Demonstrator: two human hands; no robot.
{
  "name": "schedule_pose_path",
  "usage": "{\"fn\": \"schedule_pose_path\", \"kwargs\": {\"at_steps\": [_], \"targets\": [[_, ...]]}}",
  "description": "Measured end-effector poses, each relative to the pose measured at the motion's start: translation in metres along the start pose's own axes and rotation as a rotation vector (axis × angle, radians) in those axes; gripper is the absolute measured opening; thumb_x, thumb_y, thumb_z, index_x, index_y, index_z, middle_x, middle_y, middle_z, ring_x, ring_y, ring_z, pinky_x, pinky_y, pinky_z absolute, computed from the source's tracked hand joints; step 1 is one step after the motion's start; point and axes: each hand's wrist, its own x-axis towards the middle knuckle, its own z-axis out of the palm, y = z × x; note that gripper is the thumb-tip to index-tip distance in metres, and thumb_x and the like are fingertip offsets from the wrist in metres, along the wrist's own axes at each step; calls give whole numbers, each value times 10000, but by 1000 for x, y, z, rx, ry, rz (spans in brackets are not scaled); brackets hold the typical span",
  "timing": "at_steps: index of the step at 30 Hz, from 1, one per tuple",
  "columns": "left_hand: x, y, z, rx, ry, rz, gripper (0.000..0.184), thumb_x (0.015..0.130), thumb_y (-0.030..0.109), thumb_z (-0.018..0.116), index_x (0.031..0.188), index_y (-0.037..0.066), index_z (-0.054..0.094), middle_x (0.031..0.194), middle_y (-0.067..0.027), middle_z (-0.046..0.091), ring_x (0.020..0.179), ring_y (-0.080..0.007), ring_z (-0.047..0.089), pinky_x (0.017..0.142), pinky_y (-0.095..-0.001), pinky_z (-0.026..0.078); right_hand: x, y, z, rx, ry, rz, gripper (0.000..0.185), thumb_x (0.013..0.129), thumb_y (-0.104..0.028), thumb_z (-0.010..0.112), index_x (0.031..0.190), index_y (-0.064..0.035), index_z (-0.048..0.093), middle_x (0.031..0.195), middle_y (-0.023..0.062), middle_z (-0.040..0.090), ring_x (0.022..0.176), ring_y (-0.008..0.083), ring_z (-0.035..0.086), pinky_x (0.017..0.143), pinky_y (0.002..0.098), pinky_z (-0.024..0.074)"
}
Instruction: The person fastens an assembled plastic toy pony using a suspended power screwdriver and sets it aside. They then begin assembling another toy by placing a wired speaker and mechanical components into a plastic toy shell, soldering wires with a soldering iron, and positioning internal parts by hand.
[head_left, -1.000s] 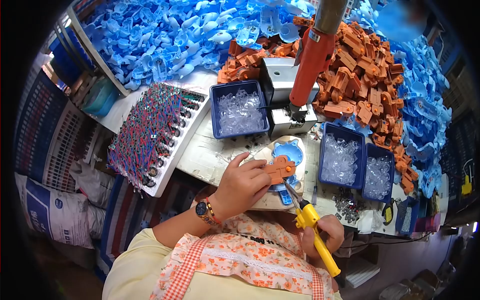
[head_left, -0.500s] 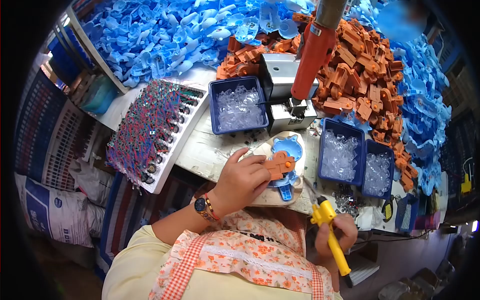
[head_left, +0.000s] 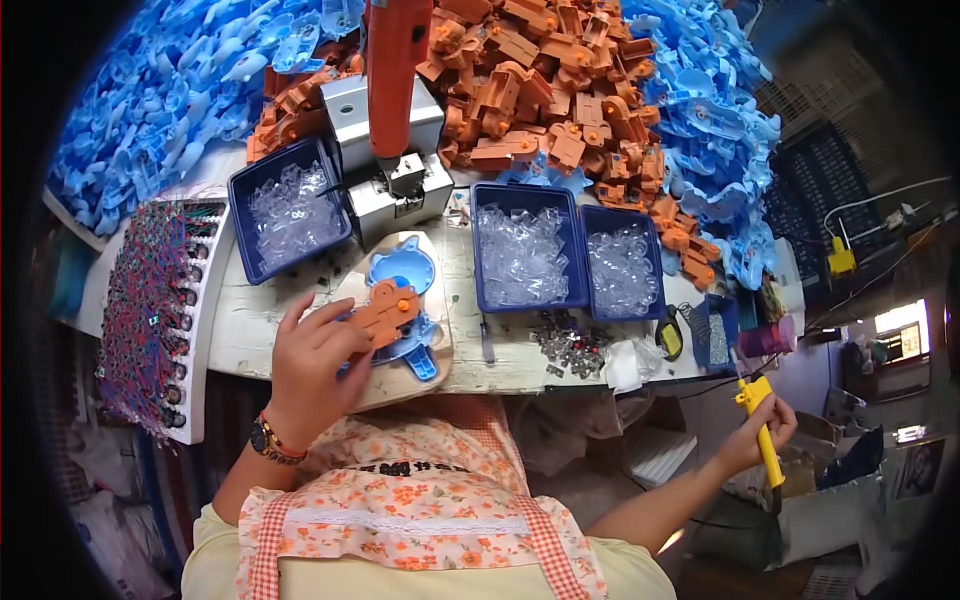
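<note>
My left hand rests beside an orange plastic part, its fingers apart and the fingertips at the part's left edge; whether they touch it I cannot tell. That part lies on a light blue plastic shell, which sits on a pale shaped board at the table's front. Far out to the right, my right hand is closed round a yellow soldering iron, its thin tip pointing up beside a purple spool.
Blue bins hold clear plastic pieces. A white foam tray of wired parts lies at left. A red-handled press stands behind the board. Orange parts and blue shells are heaped at the back. Small metal pieces lie in front.
My view has swung right. The soldering iron in my right hand has moved right, away from the board to near the spool. My left hand's fingers have spread somewhat beside the orange part.
</note>
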Motion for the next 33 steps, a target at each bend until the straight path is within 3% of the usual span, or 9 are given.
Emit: {"fn": "schedule_pose_path", "kwargs": {"at_steps": [6, 13, 16, 24, 27, 29, 30, 31, 33], "targets": [[-1, -2, 2, -21, 6, -14, 143, 713, 46, 732, 786, 111, 627, 840, -37, 693, 1041, -271, 659, 1015, -519, 392, 1, 58, 16, 44, -138, 124, 170, 970, -117, 608, 1028, 20, 525, 961, 109, 607, 834, 155, 621, 736, 278, 532], [-2, -3, -4, 6, -10, 3, 152, 733, 80, 734, 846, 130, 645, 897, -42, 692, 1066, -259, 643, 1014, -529, 392, -8, 118, 53, 164, -267, 388, 269, 981, -271, 602, 1148, -75, 523, 941, 58, 640, 740, 98, 602, 495, 183, 411], [-5, -7, -6, -2, 0, 13, 170, 728, 50, 718, 856, 137, 650, 892, -19, 687, 1081, -251, 642, 1027, -526, 390, -24, 93, 51, 262, -215, 528, 266, 978, -265, 607, 1145, -77, 520, 887, 52, 626, 535, 52, 430, 450, 182, 344], [-4, -14, -5, 2, 63, 10, 168, 738, 44, 708, 876, 135, 675, 857, -7, 673, 1063, -252, 641, 1025, -527, 391, -80, 58, 39, 707, -170, 1105, 420, 985, -436, 558, 1181, -69, 506, 685, -18, 504, 451, 45, 370, 362, 196, 279], [-6, -19, -9, 4, 63, 7, 186, 743, 44, 710, 908, 127, 687, 848, -10, 669, 1063, -261, 638, 1023, -525, 393, -122, -28, 55, 612, -241, 897, 320, 1018, -332, 512, 1130, -32, 500, 653, -5, 461, 418, 51, 320, 332, 208, 226], [-8, -23, -12, -13, 61, 8, 196, 743, 46, 717, 921, 122, 691, 851, -21, 668, 1066, -270, 634, 1019, -524, 394, -140, -62, 65, 428, -533, 598, 103, 929, -42, 588, 1031, -30, 578, 707, -3, 507, 544, 30, 408, 444, 180, 328], [-9, -24, -11, -34, 70, 6, 199, 741, 49, 723, 923, 120, 691, 855, -30, 668, 1068, -274, 632, 1017, -523, 396, -143, -83, 85, 356, -621, 201, 90, 858, 23, 643, 932, -17, 612, 796, 28, 561, 675, 64, 500, 559, 207, 410], [-11, -24, -11, -55, 81, 2, 202, 739, 51, 729, 926, 118, 692, 860, -38, 669, 1071, -278, 630, 1014, -523, 397, -133, -113, 100, 390, -831, 106, 151, 798, 52, 682, 926, -10, 629, 891, 77, 596, 758, 133, 563, 643, 252, 460], [-14, -23, -16, -115, 98, -10, 219, 734, 57, 740, 940, 113, 693, 889, -62, 674, 1074, -286, 625, 1000, -514, 411, -115, -167, 138, 327, -1059, -118, 257, 763, -5, 715, 1010, -6, 645, 939, 123, 615, 794, 246, 598, 670, 309, 476]]}}
